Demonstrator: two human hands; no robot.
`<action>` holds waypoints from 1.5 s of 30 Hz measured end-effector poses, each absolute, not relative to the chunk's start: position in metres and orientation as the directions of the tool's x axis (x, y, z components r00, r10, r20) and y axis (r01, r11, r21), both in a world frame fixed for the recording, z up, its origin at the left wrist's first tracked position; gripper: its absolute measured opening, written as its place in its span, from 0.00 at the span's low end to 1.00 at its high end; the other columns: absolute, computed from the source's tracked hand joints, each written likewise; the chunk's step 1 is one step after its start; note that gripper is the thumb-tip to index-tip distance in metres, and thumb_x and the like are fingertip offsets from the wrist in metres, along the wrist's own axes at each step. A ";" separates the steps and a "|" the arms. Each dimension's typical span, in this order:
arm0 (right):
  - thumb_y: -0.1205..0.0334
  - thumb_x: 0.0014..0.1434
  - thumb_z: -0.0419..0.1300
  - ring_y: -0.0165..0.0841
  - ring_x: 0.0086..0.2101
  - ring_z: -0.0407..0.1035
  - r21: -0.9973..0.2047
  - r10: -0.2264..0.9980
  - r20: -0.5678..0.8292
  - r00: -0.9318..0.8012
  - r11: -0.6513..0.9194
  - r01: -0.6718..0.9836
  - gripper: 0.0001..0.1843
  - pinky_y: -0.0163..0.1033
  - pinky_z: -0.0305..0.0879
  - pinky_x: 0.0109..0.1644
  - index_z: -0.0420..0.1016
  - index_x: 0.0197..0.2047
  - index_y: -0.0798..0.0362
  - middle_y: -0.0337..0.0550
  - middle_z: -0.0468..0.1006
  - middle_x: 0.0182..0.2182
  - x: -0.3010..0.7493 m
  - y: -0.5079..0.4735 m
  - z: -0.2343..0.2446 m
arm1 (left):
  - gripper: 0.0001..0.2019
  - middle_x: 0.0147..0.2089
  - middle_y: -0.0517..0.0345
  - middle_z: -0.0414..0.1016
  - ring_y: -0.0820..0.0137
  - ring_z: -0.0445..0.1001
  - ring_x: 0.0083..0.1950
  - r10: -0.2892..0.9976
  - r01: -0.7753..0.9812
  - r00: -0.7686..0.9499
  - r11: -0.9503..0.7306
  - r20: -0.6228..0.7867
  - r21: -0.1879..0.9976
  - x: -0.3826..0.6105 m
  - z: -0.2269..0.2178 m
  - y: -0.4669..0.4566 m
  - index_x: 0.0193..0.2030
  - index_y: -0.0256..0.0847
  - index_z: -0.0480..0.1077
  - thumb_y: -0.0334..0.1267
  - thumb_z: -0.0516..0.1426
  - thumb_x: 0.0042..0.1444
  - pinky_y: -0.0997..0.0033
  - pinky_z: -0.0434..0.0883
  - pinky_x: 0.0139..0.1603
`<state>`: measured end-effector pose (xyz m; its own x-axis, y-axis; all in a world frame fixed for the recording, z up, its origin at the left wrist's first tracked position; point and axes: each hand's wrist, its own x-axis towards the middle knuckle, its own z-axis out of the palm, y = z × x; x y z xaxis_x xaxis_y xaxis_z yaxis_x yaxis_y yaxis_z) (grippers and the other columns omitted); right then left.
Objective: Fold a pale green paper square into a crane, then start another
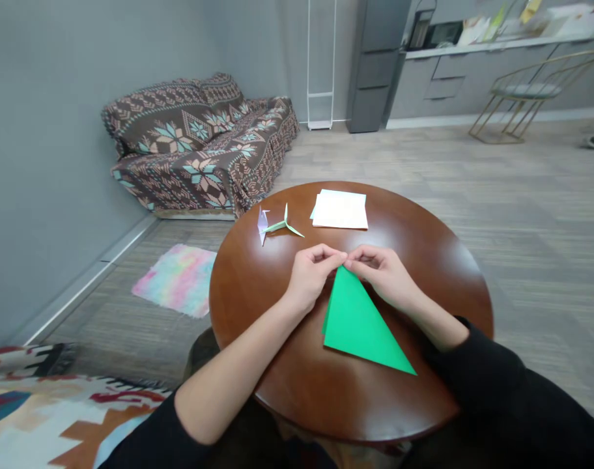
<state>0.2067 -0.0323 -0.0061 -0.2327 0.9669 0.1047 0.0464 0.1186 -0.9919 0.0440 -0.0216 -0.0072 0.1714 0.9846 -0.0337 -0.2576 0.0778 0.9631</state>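
A green paper folded into a triangle lies on the round brown table. Its top corner points away from me. My left hand and my right hand meet at that top corner, fingers curled and pinched on the paper's tip. Both forearms rest over the table, in black sleeves pushed up.
A stack of white sheets lies at the table's far side. Beside it sit a pale green folded paper shape and a small lilac one. A patterned sofa, a pastel rug and a gold chair stand around.
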 end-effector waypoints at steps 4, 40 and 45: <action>0.53 0.54 0.68 0.28 0.24 0.60 -0.994 0.975 0.083 -0.207 0.095 0.047 0.13 0.36 0.56 0.29 0.75 0.29 0.53 0.35 0.71 0.21 0.204 -0.029 -0.007 | 0.10 0.23 0.62 0.74 0.75 0.66 0.25 0.991 -0.248 0.125 0.066 -0.035 0.966 0.045 -0.009 -0.020 0.27 0.37 0.77 0.41 0.69 0.46 0.73 0.65 0.31; 0.58 0.58 0.59 0.33 0.25 0.67 -0.731 0.954 -0.005 -0.301 0.202 0.652 0.11 0.37 0.58 0.30 0.74 0.27 0.53 0.40 0.75 0.21 0.234 -0.020 -0.014 | 0.23 0.74 0.45 0.62 0.51 0.55 0.76 0.656 0.575 0.738 -0.735 0.159 0.360 -0.015 -0.017 -0.038 0.70 0.47 0.63 0.40 0.50 0.70 0.40 0.53 0.74; 0.57 0.57 0.60 0.31 0.20 0.65 -0.764 0.977 -0.050 -0.205 0.095 0.639 0.08 0.37 0.58 0.28 0.74 0.31 0.53 0.37 0.74 0.19 0.245 -0.019 -0.013 | 0.24 0.76 0.45 0.57 0.52 0.53 0.78 0.664 0.625 0.743 -0.733 0.086 0.268 -0.016 -0.018 -0.037 0.73 0.45 0.59 0.41 0.46 0.72 0.39 0.52 0.75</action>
<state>0.2448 -0.0190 -0.0130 -0.2050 0.9775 -0.0505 0.6387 0.0945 -0.7636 -0.0161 -0.0373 -0.0182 0.7428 0.6640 0.0855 0.6247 -0.7334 0.2681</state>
